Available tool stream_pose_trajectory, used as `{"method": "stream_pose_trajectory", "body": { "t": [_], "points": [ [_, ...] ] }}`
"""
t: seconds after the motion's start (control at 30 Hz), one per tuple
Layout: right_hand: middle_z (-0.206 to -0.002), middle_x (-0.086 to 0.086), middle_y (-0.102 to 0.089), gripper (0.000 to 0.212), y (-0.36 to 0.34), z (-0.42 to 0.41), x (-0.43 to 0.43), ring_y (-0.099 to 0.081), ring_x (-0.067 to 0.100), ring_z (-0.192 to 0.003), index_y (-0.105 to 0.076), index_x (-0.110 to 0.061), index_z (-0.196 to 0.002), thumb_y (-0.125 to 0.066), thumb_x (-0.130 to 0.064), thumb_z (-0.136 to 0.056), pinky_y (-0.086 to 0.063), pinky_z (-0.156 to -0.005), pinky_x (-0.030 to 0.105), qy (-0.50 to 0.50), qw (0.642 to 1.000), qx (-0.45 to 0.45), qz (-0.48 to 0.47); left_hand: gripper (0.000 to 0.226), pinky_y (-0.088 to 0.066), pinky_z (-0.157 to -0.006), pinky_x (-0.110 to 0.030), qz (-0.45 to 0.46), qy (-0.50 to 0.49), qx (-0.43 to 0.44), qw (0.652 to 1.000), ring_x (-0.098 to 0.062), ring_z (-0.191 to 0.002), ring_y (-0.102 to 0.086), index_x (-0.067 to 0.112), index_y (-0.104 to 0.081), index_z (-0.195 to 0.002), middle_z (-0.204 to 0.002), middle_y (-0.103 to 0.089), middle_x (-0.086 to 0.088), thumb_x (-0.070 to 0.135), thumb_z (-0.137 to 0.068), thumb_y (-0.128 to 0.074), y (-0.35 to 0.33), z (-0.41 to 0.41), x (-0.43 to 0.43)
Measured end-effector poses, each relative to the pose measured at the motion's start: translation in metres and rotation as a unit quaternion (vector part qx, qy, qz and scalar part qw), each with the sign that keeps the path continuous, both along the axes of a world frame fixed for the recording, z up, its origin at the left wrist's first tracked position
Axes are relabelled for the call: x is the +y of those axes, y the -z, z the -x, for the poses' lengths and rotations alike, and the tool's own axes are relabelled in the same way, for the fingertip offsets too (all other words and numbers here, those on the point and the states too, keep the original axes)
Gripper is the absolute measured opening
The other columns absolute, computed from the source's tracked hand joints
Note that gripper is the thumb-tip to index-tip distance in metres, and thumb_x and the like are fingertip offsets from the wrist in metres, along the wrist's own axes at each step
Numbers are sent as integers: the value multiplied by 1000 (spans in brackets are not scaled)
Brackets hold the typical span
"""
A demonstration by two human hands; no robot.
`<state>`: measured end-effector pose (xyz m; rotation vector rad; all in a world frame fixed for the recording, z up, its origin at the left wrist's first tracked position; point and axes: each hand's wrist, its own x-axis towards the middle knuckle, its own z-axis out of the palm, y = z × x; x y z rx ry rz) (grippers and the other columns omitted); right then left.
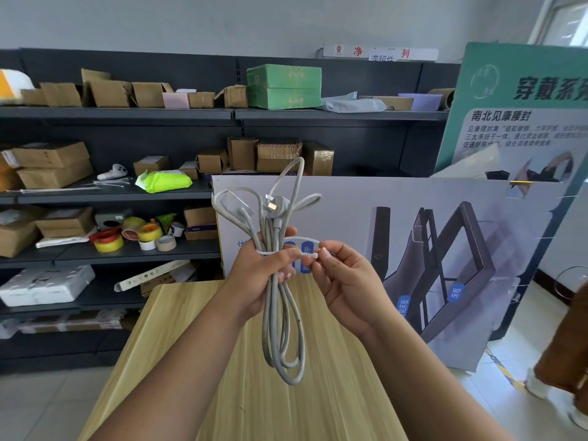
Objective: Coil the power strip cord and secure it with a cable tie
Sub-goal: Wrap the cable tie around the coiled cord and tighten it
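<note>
The left hand (259, 275) grips the coiled cord (280, 300) above the wooden surface (203, 361) (plug (274, 203) on top). A white tie (299, 246) loops around the bundle; the right hand (346, 281) pinches its end.

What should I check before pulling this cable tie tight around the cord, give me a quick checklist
1. Cord gathered into one bundle in the left hand: ok.
2. Cable tie wrapped around the bundle: ok.
3. Right hand pinching the tie's end: ok.
4. Tail threaded through the tie's head: cannot tell, fingers hide it.
5. Plug clear of the tie, above it: ok.
6. Loops even: not ok, upper loops splay apart.
</note>
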<state>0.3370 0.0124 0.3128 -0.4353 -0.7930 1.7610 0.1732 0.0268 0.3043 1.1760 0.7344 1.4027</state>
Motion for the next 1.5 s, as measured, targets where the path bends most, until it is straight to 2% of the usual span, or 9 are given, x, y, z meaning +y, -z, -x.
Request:
{"method": "stream_pose_trajectory", "body": {
  "t": [0.3,0.53,0.67,0.83,1.0,1.17,1.3,1.4,1.5],
  "points": [
    [-77,17,-72,16,0,0,-2,-74,19,-73,-61,-1,-91,-63,-5,-76,-60,-65,20,12,1000,-17,0,32,-37,-55,-31,3,-12,9,1000,-11,-44,-42,9,-60,-112,-54,-51,2,6,-81,-67,4,1,0],
    [-79,14,-73,13,5,1,-1,-74,19,-77,-66,-2,-88,-68,-9,-77,-59,-64,20,63,995,-82,-13,24,-39,-44,-23,12,-107,26,994,-11,-40,-43,12,-64,-100,-58,-57,3,-6,-84,-67,5,-4,2],
    [-89,15,-74,18,9,3,1,-75,20,-82,-70,-2,-96,-53,-8,-96,-59,-64,21,61,994,-91,12,23,-40,-46,-24,6,-120,31,992,-11,-44,-45,14,-66,-99,-64,-61,5,-3,-83,-69,9,-3,3],
    [-97,14,-76,22,13,5,1,-75,20,-90,-72,-4,-103,-52,-11,-99,-58,-68,21,77,986,-145,-18,26,-45,-58,-31,6,-158,72,985,-12,-56,-56,27,-72,-93,-74,-67,3,20,-69,-79,14,-3,7],
    [-99,4,-78,27,19,12,1,-74,15,-95,-70,-12,-112,-73,-16,-85,-59,-81,29,177,920,-329,-116,26,-52,-68,-28,-4,-179,119,977,-14,-73,-67,22,-69,-98,-86,-72,-1,11,-76,-79,17,-6,4],
    [-93,-13,-77,29,21,14,-2,-72,2,-93,-68,-33,-107,-75,-16,-84,-57,-86,24,163,882,-398,-193,29,-57,-81,-40,9,-183,79,980,-29,-92,-73,21,-69,-99,-95,-74,-10,8,-75,-79,17,-8,5],
    [-90,-12,-74,26,24,15,2,-71,4,-83,-69,-27,-116,-66,-29,-90,-60,-80,30,267,816,-478,-186,33,-52,-69,-33,9,-194,84,977,-14,-69,-65,20,-67,-102,-87,-69,-4,14,-73,-80,18,-7,5],
    [-84,-14,-69,10,25,18,2,-68,3,-75,-61,-32,-96,-68,-30,-89,-56,-67,24,328,792,-477,-194,31,-53,-62,-22,9,-216,86,973,-12,-64,-66,16,-66,-104,-85,-69,-6,6,-78,-78,15,-10,2],
    [-76,-12,-67,12,29,20,1,-67,5,-72,-57,-27,-84,-67,-27,-90,-56,-62,28,361,769,-484,-209,30,-53,-61,-19,-1,-229,96,969,-13,-71,-68,17,-66,-104,-86,-70,-2,7,-78,-78,16,-9,1]
  ]
}}
